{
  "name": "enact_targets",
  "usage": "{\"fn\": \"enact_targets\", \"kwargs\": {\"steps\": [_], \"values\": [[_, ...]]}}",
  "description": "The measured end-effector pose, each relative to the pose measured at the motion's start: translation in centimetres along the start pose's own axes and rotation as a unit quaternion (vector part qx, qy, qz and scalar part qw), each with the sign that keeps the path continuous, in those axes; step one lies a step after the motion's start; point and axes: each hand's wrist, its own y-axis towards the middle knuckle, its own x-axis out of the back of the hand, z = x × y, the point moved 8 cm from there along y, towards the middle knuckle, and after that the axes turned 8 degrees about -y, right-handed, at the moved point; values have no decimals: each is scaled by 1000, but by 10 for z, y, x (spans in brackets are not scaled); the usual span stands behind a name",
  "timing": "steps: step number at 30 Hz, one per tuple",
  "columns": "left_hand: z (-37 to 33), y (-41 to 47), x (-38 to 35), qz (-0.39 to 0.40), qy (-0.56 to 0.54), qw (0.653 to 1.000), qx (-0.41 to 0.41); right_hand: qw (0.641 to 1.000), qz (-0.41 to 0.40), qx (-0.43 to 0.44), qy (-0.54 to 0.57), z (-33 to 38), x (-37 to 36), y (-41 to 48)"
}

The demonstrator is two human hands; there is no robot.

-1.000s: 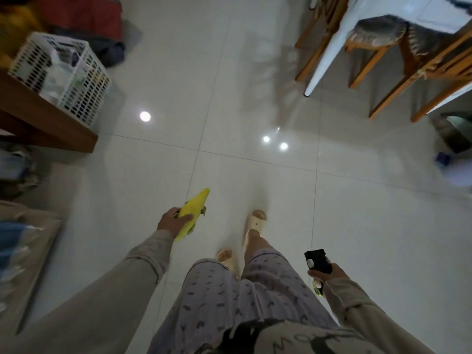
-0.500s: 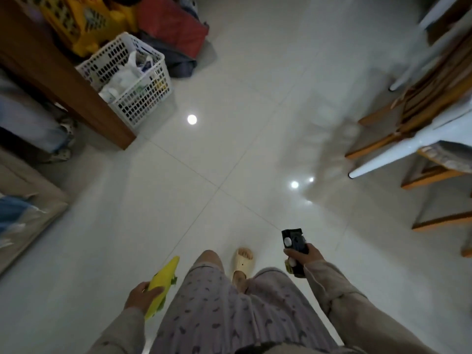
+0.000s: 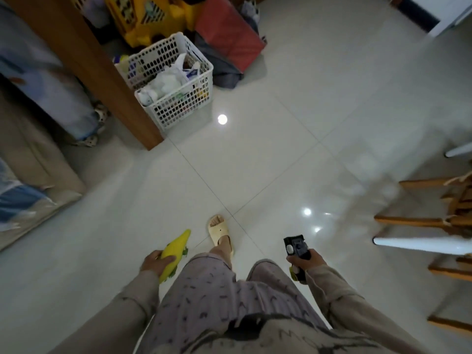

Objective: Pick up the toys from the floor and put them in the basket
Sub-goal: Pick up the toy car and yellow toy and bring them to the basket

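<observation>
Floor (image 3: 293, 139): pale glossy tile with ceiling-light reflections; no loose toy shows on the visible part.
Wooden panel (image 3: 102, 72): brown, upper left, running diagonally down to the floor.
Basket (image 3: 194, 98): white perforated plastic, standing on the floor with one side against the wooden panel, well ahead of the person; holds a white bag and mixed items, too small to identify individually.
Red bag (image 3: 229, 39): on the floor just behind the basket, beside a large yellow toy vehicle (image 3: 153, 19).
Chair legs (image 3: 413, 221): wooden, right edge, motion-blurred.
Left hand (image 3: 155, 261): fingers wrapped around the rear of the yellow toy (image 3: 176, 251), held low beside the left thigh, tapered end pointing forward.
Right hand (image 3: 306, 260): closed around the black toy (image 3: 296, 249), possibly a small vehicle, held upright beside the right thigh, clear of the floor.
Slipper (image 3: 219, 229): cream, on the forward foot between the two hands.
</observation>
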Motion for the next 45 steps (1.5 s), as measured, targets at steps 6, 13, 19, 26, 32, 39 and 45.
{"fn": "enact_targets", "kwargs": {"steps": [6,13,19,26,32,39,45], "values": [[-133,31,7,26,10,999,-36,999,-7,-36,-6,56,29,25],[-252,65,7,21,-45,996,-79,1000,6,-13,5,151,66,62],[-295,91,10,0,-110,993,-42,998,52,20,-42,276,100,134],[-297,104,6,-69,-153,982,84,964,52,92,-244,466,144,197],[-332,111,-9,-104,-204,965,126,939,92,162,-288,587,146,221],[-386,137,2,-101,-203,963,148,920,103,185,-328,664,134,247],[-464,183,42,-81,-174,973,129,935,119,147,-301,689,125,273]]}}
